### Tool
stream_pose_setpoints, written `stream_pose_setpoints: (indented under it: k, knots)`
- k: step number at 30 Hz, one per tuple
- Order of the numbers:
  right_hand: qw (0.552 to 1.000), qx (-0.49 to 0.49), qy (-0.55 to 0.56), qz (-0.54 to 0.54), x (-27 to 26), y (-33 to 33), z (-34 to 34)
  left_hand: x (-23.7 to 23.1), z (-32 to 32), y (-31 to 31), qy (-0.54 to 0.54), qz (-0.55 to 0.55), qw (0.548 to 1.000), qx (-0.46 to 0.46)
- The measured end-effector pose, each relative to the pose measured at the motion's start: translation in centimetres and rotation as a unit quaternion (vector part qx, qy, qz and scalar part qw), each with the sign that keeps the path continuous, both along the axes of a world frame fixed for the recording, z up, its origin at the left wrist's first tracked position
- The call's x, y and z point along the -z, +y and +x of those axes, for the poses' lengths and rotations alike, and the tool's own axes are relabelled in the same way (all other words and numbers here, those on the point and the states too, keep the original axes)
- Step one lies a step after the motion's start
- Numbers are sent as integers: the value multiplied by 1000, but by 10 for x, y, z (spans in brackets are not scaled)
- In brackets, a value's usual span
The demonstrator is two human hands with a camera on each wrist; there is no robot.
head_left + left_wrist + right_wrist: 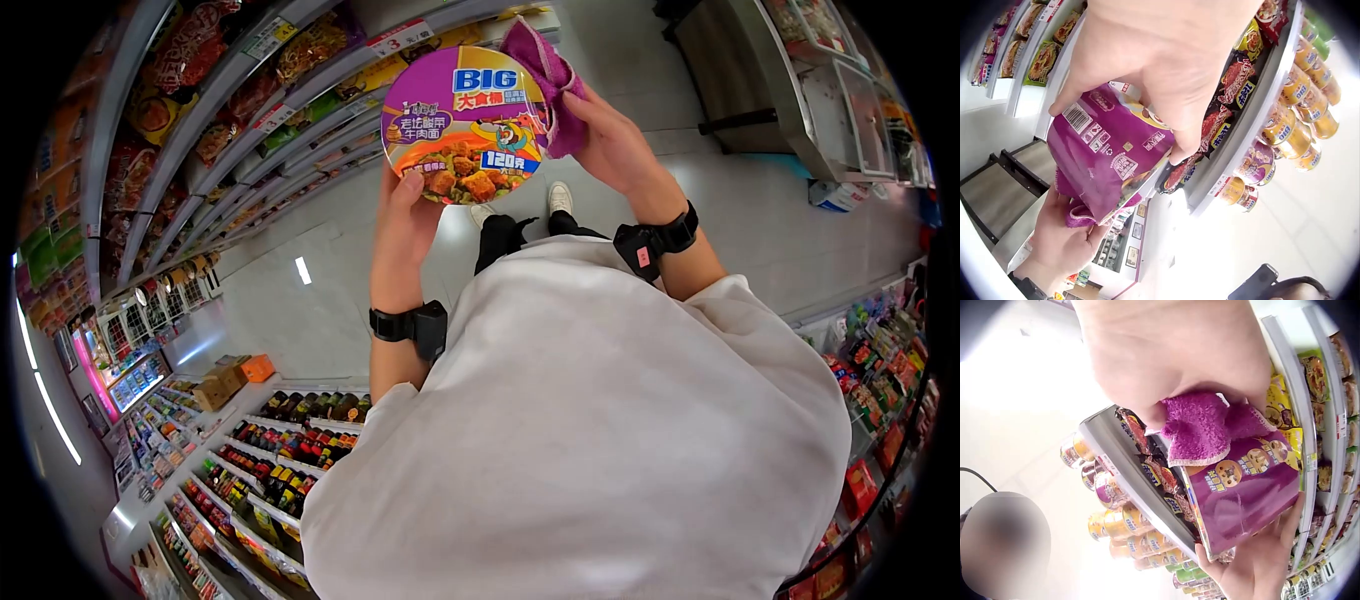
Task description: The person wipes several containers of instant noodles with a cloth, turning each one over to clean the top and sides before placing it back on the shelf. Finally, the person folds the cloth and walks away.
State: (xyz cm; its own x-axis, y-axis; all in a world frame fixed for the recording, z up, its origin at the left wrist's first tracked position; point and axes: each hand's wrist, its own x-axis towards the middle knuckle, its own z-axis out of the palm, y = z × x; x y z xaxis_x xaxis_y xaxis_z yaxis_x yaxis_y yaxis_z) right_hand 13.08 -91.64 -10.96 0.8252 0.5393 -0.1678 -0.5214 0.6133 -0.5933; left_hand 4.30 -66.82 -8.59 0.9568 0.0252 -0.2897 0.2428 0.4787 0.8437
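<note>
Held up in front of the shelf unit [165,150], a purple noodle tub [462,125] shows its printed lid, marked "BIG", to my head camera. My left hand [408,225] grasps the tub, its thumb at the lid's lower-left rim; the left wrist view shows the fingers spread around the purple side wall, near a printed barcode. My right hand [622,150] grasps a bunched purple cloth [545,75] with a pale hem and presses it against the tub's wall, at the upper-right rim in the head view.

The tub is in the air between both hands, near the front edge of the shelf unit, where price tags [398,38] line the rails and bagged noodles [300,55] lie behind them. Stacked tubs [1294,125] stand beyond the rail in the left wrist view. I see black wristbands [410,328] on both wrists, a white shirt [580,420], and pale shoes [562,198] on the grey floor [330,330]. Bottles [300,440] fill racks at the head view's lower left, near an orange box [258,368].
</note>
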Motion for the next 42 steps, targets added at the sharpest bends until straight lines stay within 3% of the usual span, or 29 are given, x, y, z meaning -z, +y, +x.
stream_pose_setpoints:
  k: [7,16,42]
  knots:
    - [1000,8,-9,-18,-3,2,-1,1,-1,4,-18,-46,999,-2]
    - [999,19,-14,-33,0,-1,2,-2,1,-6,-37,14,999,18]
    - [998,42,-14,-50,-1,-4,3,0,0,-13,-46,14,998,27]
